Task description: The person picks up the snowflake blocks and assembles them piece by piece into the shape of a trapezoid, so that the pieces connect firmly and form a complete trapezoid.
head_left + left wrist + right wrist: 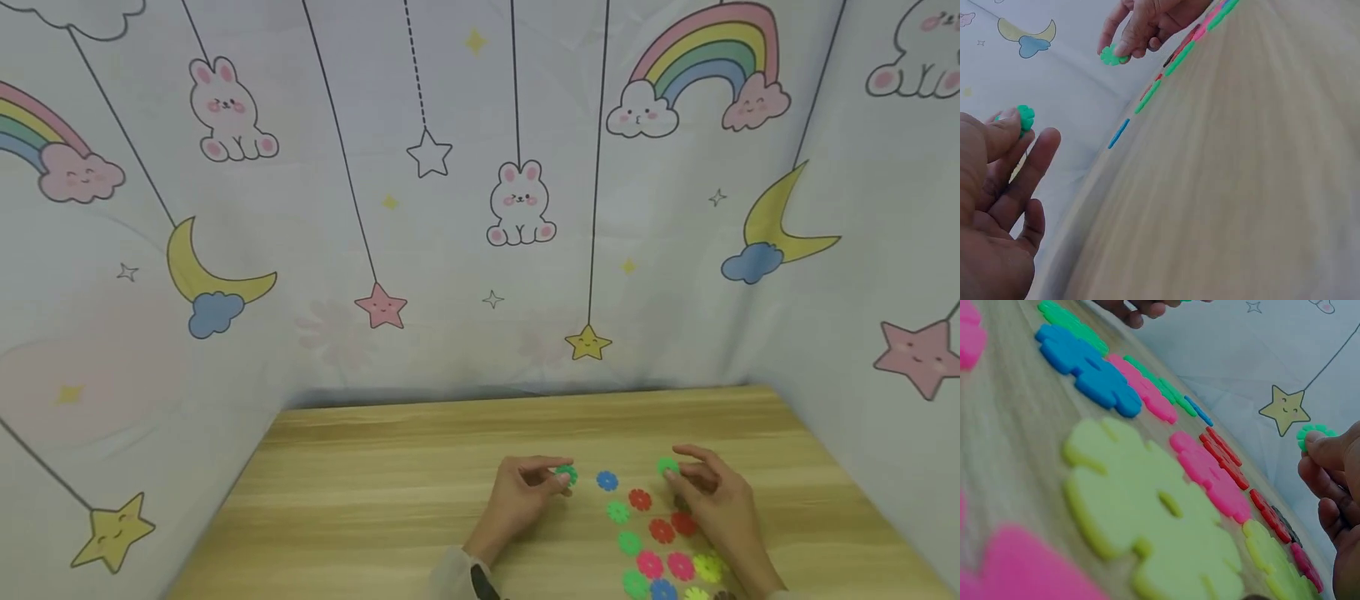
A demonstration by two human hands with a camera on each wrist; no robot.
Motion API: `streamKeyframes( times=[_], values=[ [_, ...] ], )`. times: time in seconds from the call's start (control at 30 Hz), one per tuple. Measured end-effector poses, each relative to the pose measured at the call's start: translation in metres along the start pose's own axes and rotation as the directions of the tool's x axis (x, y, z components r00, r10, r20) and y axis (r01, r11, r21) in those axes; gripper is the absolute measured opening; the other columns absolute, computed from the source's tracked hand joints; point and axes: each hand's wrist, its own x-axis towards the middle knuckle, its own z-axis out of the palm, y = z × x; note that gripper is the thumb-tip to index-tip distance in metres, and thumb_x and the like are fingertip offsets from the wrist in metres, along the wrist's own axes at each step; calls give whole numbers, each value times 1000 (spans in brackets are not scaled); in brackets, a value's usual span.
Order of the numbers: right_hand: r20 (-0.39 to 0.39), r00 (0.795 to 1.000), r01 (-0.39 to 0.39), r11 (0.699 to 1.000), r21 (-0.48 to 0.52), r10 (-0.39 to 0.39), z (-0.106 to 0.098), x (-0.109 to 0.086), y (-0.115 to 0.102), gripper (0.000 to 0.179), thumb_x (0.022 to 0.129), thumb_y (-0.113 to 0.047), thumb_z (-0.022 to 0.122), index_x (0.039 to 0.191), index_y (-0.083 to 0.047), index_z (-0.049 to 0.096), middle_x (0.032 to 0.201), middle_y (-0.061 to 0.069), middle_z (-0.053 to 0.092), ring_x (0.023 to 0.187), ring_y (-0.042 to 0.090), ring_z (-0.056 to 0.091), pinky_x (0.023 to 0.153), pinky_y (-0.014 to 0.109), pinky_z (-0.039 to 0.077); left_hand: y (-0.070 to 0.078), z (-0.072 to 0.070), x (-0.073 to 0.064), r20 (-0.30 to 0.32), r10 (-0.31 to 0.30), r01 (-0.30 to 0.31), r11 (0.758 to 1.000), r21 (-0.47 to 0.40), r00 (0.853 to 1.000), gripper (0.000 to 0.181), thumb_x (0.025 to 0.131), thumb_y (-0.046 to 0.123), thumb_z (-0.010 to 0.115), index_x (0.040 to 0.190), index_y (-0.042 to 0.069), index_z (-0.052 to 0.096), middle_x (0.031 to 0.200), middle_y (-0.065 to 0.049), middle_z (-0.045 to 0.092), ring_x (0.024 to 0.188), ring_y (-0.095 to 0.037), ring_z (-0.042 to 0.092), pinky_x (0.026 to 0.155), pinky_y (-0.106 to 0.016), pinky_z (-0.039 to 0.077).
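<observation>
The person's left grip (521, 493) pinches a darker green flower-shaped disc (567, 476) by thumb and finger; the right grip (718, 504) pinches a brighter green disc (667, 467), scallop-edged too. Between the grips a blue disc (607, 481) lies flat. Just beside the right grip I see red discs (640, 500) and a thick, plastic-looking yellow disc (1129, 500), notched, slotted mid-face. Under both grips runs a streaky, wood-grained counter (375, 500); beyond hangs creased white fabric (450, 242).

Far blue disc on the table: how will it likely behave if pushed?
The far blue disc lies flat, so it should slide rather than roll or tip. Its thin, straight edge suggests it is light and fairly stiff.
</observation>
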Motion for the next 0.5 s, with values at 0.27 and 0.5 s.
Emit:
streamKeyframes(
  times=[0.27, 0.5],
  values=[
    [7, 1000, -19, 993, 114, 18, 1, 2, -18, 34, 97, -20, 83, 128, -9, 77, 88, 3, 84, 72, 7, 77, 60, 20, 57, 24, -20, -6, -8, 6, -7, 994, -105, 1000, 31, 101, 11, 73, 132, 6, 75, 89, -41, 68, 94, -54, 77, 73, -18, 53],
    [61, 996, -78, 973, 216, 67, 2, 0, -50, 31, 97, -21, 82, 125, -7, 79, 81, -9, 81, 58, 8, 63, 46, 24, 46, 52, -32, -8, 37, 62, -54, 978, -204, 997, 29, 105, 14, 70, 131, 2, 74, 77, 8, 70, 84, -20, 82, 105, -33, 61]
  ],
)
